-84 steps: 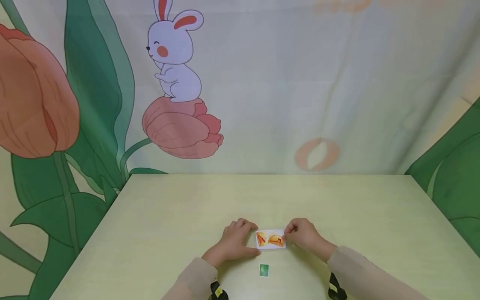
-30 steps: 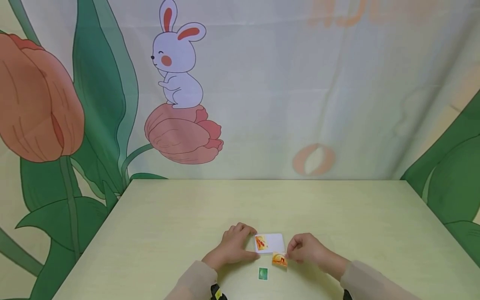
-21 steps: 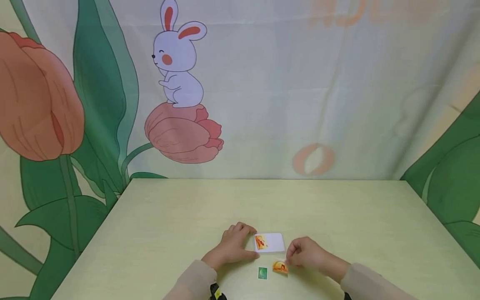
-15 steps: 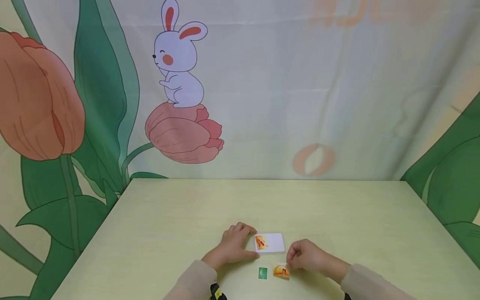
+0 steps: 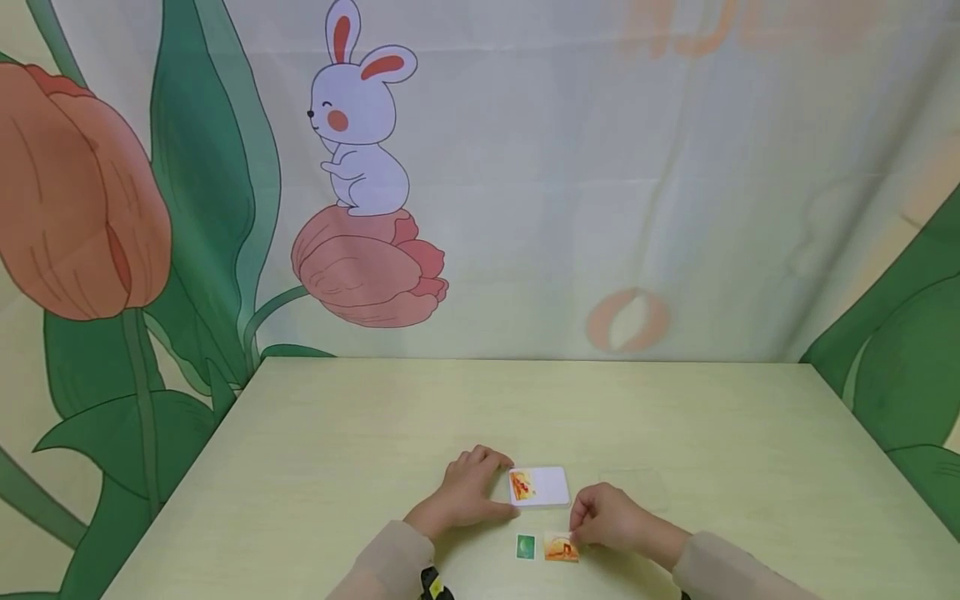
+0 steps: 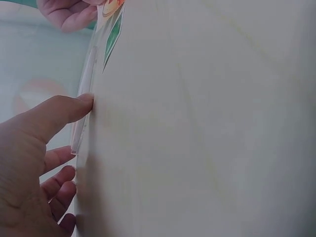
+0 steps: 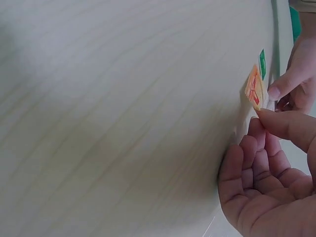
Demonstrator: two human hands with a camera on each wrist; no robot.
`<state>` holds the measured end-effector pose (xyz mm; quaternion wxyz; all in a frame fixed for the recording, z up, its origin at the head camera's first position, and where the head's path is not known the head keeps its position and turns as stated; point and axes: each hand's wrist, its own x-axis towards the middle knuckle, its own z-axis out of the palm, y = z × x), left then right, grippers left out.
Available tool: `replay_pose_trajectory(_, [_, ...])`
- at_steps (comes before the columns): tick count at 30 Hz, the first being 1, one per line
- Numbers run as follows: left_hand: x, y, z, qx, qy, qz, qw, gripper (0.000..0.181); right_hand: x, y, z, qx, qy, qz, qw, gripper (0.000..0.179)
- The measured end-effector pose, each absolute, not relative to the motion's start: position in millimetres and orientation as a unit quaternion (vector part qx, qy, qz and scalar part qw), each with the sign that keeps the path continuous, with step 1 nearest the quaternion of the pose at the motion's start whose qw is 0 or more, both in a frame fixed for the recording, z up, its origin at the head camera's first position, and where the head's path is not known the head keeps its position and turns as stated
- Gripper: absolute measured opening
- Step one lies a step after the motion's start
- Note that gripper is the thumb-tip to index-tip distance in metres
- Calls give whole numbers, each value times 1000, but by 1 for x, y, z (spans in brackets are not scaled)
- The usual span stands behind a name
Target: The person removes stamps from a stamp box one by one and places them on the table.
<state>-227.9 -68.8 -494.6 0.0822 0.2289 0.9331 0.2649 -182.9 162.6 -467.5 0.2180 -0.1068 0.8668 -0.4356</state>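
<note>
My left hand [image 5: 467, 490] holds a flat clear-edged case [image 5: 552, 486] by its left end, thumb at the near edge and a fingertip at the far corner. White shows inside it, with a small orange picture piece [image 5: 522, 484] at the left. In the left wrist view the thumb presses the rim of the case [image 6: 88, 71]. My right hand [image 5: 611, 517] pinches a second orange picture piece [image 5: 558, 547] by its right corner, low over the table. The right wrist view shows that orange piece [image 7: 253, 89] tilted, its corner between thumb and fingertip.
A small green picture piece [image 5: 526, 547] lies just left of the pinched one. A faint clear rectangle [image 5: 633, 483] lies on the pale table [image 5: 375, 417], beyond my right hand. Behind the table hangs a printed cloth [image 5: 510, 208] with a rabbit and tulips.
My right hand has taken the right-hand orange piece out of the case and brought it nearer, down beside the green piece. My left hand stays at the case.
</note>
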Motion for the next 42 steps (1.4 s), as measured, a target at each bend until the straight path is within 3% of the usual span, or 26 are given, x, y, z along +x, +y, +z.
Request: replay_pose_trajectory(42, [-228,-67,-494,222,932,271,91,61,-177,150,-463,-93,914,-348,186,19])
